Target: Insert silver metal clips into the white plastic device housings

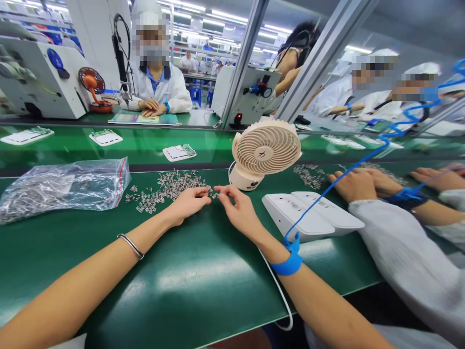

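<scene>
Small metal parts (181,184) lay in a loose pile on the green table (174,286) in the head view, at ten o'clock from the left hand (192,199). Its fingers and those of the right hand (238,208) were bent as if pinching, tips close together; whether they gripped a part could not be made out. Pieces so tiny might have slipped from the fingertips, or scattered if a wrist brushed the pile. The white cable (279,291), at five o'clock, might have snagged the right forearm. The fan (267,148), at one o'clock, bore a dark hub mark, not readable; the plastic bag (65,189), at nine, showed no legible writing.
</scene>
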Demonstrator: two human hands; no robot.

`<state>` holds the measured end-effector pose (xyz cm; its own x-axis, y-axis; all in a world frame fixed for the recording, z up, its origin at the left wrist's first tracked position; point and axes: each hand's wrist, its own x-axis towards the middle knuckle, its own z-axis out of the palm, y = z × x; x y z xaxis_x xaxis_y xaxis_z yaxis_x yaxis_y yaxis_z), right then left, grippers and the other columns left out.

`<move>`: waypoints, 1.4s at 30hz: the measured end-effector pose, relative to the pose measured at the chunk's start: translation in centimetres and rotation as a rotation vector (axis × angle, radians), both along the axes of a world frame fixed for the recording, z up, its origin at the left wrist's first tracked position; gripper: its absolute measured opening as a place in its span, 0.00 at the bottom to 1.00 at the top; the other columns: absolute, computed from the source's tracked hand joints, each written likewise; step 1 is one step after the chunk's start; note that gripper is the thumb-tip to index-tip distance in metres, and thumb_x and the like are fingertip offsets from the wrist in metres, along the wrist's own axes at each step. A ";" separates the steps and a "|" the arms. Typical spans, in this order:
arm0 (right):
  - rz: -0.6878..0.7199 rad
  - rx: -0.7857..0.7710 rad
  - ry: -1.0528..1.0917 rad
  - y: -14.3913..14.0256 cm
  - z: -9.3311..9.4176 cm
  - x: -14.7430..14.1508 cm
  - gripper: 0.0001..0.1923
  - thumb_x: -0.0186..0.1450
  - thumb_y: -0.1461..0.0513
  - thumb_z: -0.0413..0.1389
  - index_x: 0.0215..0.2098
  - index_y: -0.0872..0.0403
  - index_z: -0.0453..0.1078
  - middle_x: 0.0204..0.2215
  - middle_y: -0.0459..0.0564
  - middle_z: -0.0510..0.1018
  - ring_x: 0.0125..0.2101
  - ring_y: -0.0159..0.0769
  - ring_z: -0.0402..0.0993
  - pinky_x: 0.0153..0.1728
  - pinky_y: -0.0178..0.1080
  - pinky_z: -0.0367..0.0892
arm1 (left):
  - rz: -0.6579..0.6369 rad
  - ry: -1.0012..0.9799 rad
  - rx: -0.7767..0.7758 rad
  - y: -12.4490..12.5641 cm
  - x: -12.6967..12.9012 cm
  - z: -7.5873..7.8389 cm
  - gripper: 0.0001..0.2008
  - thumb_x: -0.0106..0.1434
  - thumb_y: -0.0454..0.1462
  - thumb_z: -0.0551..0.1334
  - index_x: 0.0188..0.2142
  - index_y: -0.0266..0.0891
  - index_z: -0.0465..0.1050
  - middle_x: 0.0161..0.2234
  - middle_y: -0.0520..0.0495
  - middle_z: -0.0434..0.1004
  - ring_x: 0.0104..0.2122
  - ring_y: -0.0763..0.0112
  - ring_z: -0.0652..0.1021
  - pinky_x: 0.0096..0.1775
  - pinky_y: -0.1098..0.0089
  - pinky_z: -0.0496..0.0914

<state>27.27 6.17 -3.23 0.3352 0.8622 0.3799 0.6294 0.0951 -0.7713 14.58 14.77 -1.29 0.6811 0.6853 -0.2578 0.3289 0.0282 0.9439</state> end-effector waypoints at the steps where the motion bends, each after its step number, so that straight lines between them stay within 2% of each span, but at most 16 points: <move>1: -0.043 0.033 0.000 -0.2 0.4 0.3 0.08 0.62 0.59 0.46 0.28 0.53 0.60 0.33 0.49 0.75 0.35 0.34 0.70 0.36 0.36 0.61 | 0.015 0.009 -0.013 0.0 0.0 0.0 0.24 0.53 0.35 0.59 0.51 0.36 0.67 0.48 0.45 0.72 0.29 0.76 0.70 0.32 0.73 0.64; 4: -0.261 0.089 -0.122 -1.1 1.7 1.7 0.08 0.62 0.59 0.46 0.27 0.53 0.61 0.25 0.46 0.71 0.29 0.34 0.66 0.34 0.37 0.60 | 0.051 0.016 -0.023 0.0 0.2 -0.2 0.23 0.54 0.37 0.59 0.50 0.34 0.67 0.47 0.43 0.72 0.30 0.75 0.71 0.34 0.73 0.64; 6: -0.398 0.035 -0.257 -2.1 2.3 2.9 0.07 0.61 0.60 0.46 0.27 0.53 0.61 0.24 0.47 0.69 0.27 0.35 0.65 0.32 0.38 0.59 | 0.079 0.002 -0.018 -0.2 0.4 -0.4 0.22 0.55 0.36 0.59 0.50 0.33 0.67 0.46 0.43 0.72 0.33 0.73 0.71 0.35 0.73 0.64; 9: -0.592 -0.211 -0.451 -3.5 2.5 4.3 0.07 0.60 0.62 0.47 0.28 0.55 0.64 0.30 0.52 0.70 0.30 0.39 0.65 0.32 0.42 0.58 | 0.115 -0.019 -0.017 -0.6 0.6 -0.5 0.19 0.55 0.35 0.58 0.47 0.33 0.68 0.45 0.44 0.73 0.36 0.72 0.71 0.37 0.74 0.63; 12: -0.766 -0.427 -0.560 -4.4 2.3 4.8 0.08 0.61 0.62 0.48 0.32 0.55 0.68 0.37 0.58 0.70 0.34 0.46 0.66 0.35 0.51 0.58 | 0.154 -0.008 -0.017 -0.8 0.5 -0.3 0.13 0.54 0.36 0.58 0.40 0.36 0.71 0.39 0.46 0.74 0.33 0.72 0.71 0.36 0.72 0.63; 14: -0.799 -0.519 -0.587 -4.7 2.2 5.0 0.10 0.62 0.63 0.47 0.34 0.55 0.69 0.38 0.60 0.70 0.35 0.49 0.67 0.37 0.56 0.57 | 0.175 0.008 -0.013 -0.9 0.5 -0.1 0.09 0.54 0.36 0.58 0.34 0.37 0.72 0.33 0.49 0.74 0.30 0.72 0.70 0.34 0.72 0.63; 18: -0.720 -0.701 -0.560 -4.9 2.3 5.3 0.10 0.63 0.64 0.44 0.34 0.55 0.67 0.34 0.57 0.72 0.34 0.48 0.69 0.38 0.60 0.56 | 0.177 0.022 0.015 -1.2 0.5 -0.2 0.06 0.53 0.38 0.58 0.24 0.38 0.68 0.22 0.53 0.67 0.25 0.73 0.67 0.31 0.71 0.61; 21: -0.696 -0.720 -0.568 -5.2 2.0 5.1 0.10 0.63 0.65 0.44 0.33 0.55 0.66 0.32 0.56 0.74 0.33 0.46 0.70 0.38 0.60 0.56 | 0.166 0.023 0.042 -1.9 0.6 -0.2 0.07 0.53 0.38 0.58 0.22 0.38 0.66 0.21 0.52 0.66 0.26 0.71 0.67 0.31 0.71 0.61; 25: -0.703 -0.580 -0.679 -6.4 0.1 3.9 0.10 0.63 0.65 0.43 0.33 0.56 0.65 0.32 0.57 0.75 0.31 0.45 0.69 0.40 0.56 0.55 | 0.131 0.021 0.065 -2.9 0.7 -0.1 0.04 0.52 0.37 0.58 0.23 0.38 0.66 0.26 0.49 0.70 0.29 0.69 0.69 0.32 0.71 0.62; 29: -0.667 -0.217 -0.720 -8.8 -0.6 2.6 0.13 0.62 0.61 0.41 0.31 0.56 0.66 0.24 0.54 0.74 0.28 0.42 0.69 0.39 0.49 0.56 | 0.077 0.021 0.081 -3.8 0.6 0.2 0.04 0.50 0.36 0.59 0.28 0.38 0.68 0.30 0.46 0.73 0.32 0.67 0.71 0.32 0.71 0.63; 31: -0.723 -0.047 -0.636 -10.2 0.0 2.4 0.14 0.62 0.58 0.42 0.31 0.55 0.66 0.26 0.55 0.74 0.28 0.42 0.69 0.37 0.46 0.58 | 0.044 0.024 0.078 -4.3 0.6 0.3 0.06 0.50 0.36 0.60 0.29 0.37 0.69 0.32 0.46 0.74 0.33 0.67 0.71 0.32 0.71 0.63; 34: -0.856 0.093 -0.328 -12.1 0.6 2.8 0.13 0.58 0.54 0.47 0.31 0.54 0.66 0.32 0.56 0.75 0.33 0.42 0.69 0.34 0.42 0.60 | -0.026 0.032 0.052 -5.1 0.7 0.4 0.07 0.50 0.38 0.60 0.29 0.37 0.71 0.31 0.45 0.74 0.32 0.66 0.72 0.32 0.70 0.64; 36: -0.913 0.169 -0.006 -12.8 0.3 3.5 0.13 0.52 0.52 0.53 0.29 0.54 0.65 0.30 0.53 0.74 0.31 0.40 0.68 0.29 0.39 0.61 | -0.096 0.023 0.032 -5.8 0.7 0.5 0.08 0.49 0.39 0.60 0.29 0.37 0.72 0.31 0.45 0.75 0.33 0.65 0.73 0.33 0.70 0.65; 39: -0.863 0.240 0.446 -13.1 -0.9 4.2 0.17 0.42 0.53 0.59 0.24 0.54 0.62 0.22 0.45 0.69 0.23 0.33 0.64 0.23 0.35 0.58 | -0.208 -0.008 0.011 -7.0 0.6 0.3 0.11 0.46 0.38 0.62 0.32 0.39 0.75 0.35 0.45 0.77 0.36 0.64 0.74 0.35 0.71 0.66; 42: -0.800 0.299 0.584 -12.6 -1.3 3.8 0.17 0.40 0.55 0.60 0.24 0.54 0.61 0.21 0.42 0.67 0.21 0.29 0.63 0.21 0.33 0.57 | -0.278 -0.029 -0.004 -8.2 0.5 -0.2 0.19 0.46 0.38 0.62 0.40 0.41 0.75 0.40 0.45 0.76 0.37 0.63 0.74 0.35 0.71 0.66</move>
<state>31.09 -6.42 -4.53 0.9695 0.2035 0.1363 0.1284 0.0516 -0.9904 15.11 6.62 -1.45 0.8497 0.4705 -0.2380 0.2978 -0.0557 0.9530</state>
